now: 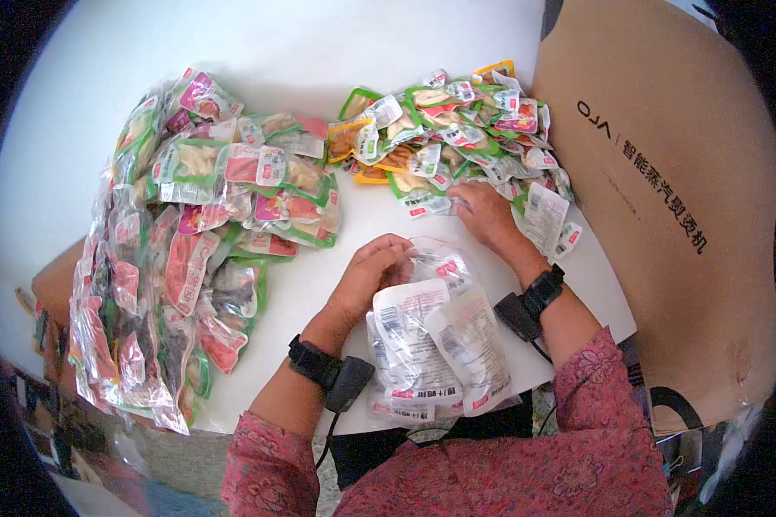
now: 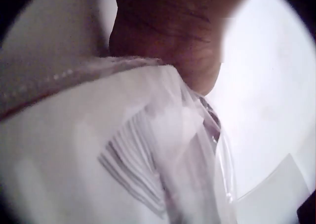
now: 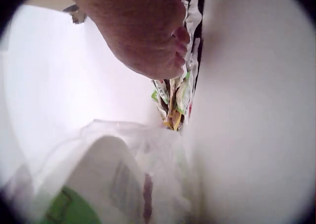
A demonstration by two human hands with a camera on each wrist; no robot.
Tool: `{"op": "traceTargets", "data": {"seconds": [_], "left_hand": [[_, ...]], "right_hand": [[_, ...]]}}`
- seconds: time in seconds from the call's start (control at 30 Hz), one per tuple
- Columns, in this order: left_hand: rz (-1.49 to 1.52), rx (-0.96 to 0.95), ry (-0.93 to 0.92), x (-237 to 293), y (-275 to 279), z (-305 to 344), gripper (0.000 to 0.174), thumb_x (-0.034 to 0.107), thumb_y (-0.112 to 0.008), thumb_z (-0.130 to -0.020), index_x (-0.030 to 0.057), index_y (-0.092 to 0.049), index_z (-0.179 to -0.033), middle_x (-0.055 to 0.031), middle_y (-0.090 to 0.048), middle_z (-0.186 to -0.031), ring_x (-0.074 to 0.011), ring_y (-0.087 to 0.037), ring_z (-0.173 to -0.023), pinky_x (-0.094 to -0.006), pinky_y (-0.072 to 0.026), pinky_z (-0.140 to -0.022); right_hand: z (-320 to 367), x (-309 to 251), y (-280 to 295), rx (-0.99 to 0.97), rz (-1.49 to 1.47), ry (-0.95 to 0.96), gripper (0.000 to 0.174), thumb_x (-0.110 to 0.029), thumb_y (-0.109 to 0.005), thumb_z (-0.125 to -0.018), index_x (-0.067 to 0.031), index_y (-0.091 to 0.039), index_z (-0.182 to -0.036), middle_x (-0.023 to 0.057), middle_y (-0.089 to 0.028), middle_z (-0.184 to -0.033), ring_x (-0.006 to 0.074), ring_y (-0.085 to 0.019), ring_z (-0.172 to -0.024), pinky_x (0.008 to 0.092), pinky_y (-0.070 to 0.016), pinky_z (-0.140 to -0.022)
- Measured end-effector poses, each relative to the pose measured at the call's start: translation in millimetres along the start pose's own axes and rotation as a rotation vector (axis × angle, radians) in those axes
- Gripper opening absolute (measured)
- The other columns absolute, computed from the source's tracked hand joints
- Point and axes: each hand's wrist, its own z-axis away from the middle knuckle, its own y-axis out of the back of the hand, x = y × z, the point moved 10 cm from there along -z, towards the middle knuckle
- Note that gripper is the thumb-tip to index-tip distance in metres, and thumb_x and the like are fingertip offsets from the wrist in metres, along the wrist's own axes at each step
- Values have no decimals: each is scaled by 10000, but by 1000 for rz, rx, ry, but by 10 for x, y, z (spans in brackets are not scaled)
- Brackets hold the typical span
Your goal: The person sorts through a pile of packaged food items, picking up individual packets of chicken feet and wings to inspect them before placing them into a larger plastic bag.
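A clear plastic bag [image 1: 447, 267] with white-backed printed food packets [image 1: 418, 340] in it stands at the front edge of the table, before the person. At the left side of its mouth, my left hand [image 1: 366, 274] grips the film, fingertips partly hidden by the plastic. The left wrist view shows the bag close up, with a barcode through the film. Beyond the bag, my right hand [image 1: 490, 220] is at the near edge of a pile of small food packets [image 1: 461, 121]. Its curled fingers pinch the edge of a green-bordered packet [image 1: 424, 205].
A long heap of larger clear bags filled with packets [image 1: 190, 250] covers the left side of the white table [image 1: 353, 56]. On the right, a big brown cardboard box [image 1: 672, 215] with printed lettering stands against the table. A loose white-backed packet [image 1: 545, 215] lies right of my right hand.
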Motion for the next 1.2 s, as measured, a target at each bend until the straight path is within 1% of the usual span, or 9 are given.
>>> {"op": "traceTargets", "data": {"seconds": [0.13,0.33,0.5,0.63,0.83,0.9,0.97,1.03,1.2], "left_hand": [[-7,13,29,-9,-3,22,222,271,-498,-846,67,-535,-927,8,-531,-730,-54,-473,-609,-175,-400,-542],[-34,-5,-20,-10,21,-11,192,258,-494,-860,82,-543,-920,16,-539,-704,-42,-451,-552,-170,-363,-478],[-80,-21,-55,19,14,-22,175,245,-498,-863,83,-545,-909,16,-532,-688,-36,-433,-532,-165,-350,-470],[-73,-4,-59,3,39,-33,183,254,-488,-868,80,-543,-888,22,-530,-686,-31,-437,-544,-166,-343,-453],[30,91,-117,67,148,-20,215,269,-456,-880,87,-477,-991,-49,-562,-902,-79,-476,-565,-178,-356,-434],[13,175,-84,17,224,-37,249,288,-454,-881,91,-449,-1033,-61,-554,-965,-93,-489,-577,-181,-361,-437],[-8,256,-52,-10,296,-26,288,306,-452,-882,95,-420,-1076,-73,-546,-1028,-106,-502,-588,-183,-365,-439],[66,160,-92,84,195,6,350,329,-465,-876,100,-389,-1130,-75,-545,-1061,-112,-524,-594,-200,-413,-461],[274,63,-98,29,274,-81,334,275,-479,-874,100,-401,-1148,-86,-547,-1064,-124,-541,-611,-239,-489,-524]], "right_hand": [[-112,-115,-152,-92,86,-53,298,-181,-608,-715,-71,-560,-988,128,-554,-1016,288,-494,-981,374,-411,-813],[-233,-663,-235,-56,259,221,376,-227,-625,-697,-54,-551,-1022,136,-550,-950,279,-498,-946,381,-413,-801],[-309,-725,-730,-288,509,443,177,-133,-557,-684,-29,-576,-826,130,-574,-818,291,-569,-801,397,-454,-733],[-291,-868,-562,-109,493,557,114,-66,-513,-683,-35,-566,-779,124,-575,-751,292,-579,-728,397,-460,-679],[-293,-909,395,302,185,308,93,-100,-453,-756,-37,-516,-781,155,-568,-769,307,-572,-743,393,-443,-637],[-277,-709,695,439,-225,165,123,-121,-417,-799,-25,-494,-809,177,-549,-769,327,-549,-712,391,-429,-609],[-298,-552,698,413,-371,103,157,-133,-415,-821,-8,-501,-862,140,-546,-740,256,-533,-661,331,-420,-600],[-358,-334,439,236,-896,-42,173,-146,-423,-836,-17,-518,-898,59,-525,-726,141,-492,-650,264,-404,-614],[-264,-301,112,142,-1182,-144,180,-162,-406,-866,-29,-521,-904,1,-512,-776,76,-472,-702,225,-399,-654]]}}
